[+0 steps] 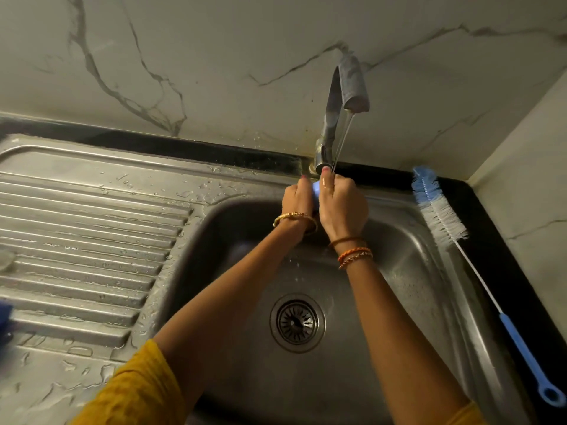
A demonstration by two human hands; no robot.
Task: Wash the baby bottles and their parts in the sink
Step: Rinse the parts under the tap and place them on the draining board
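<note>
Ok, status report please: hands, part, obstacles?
Left hand and right hand grip small light-blue plastic part under running steel tap. Nothing blocking.

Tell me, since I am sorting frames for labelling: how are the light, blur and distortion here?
Head view: dim, warm light; wide-angle bending curves the sink rim and drainboard; glare on wet steel; the small blue part between left hand and right hand is mostly hidden.

Sleeves: your mustard-yellow sleeves [144, 391], of textured cloth, stop short of the elbows.
Left wrist: just behind your left hand [297, 199] sits a gold bangle [294, 220].
Right wrist: behind your right hand [342, 207], a brown band [346, 240], then orange braided threads [355, 254].
Nails: pink polish.
</note>
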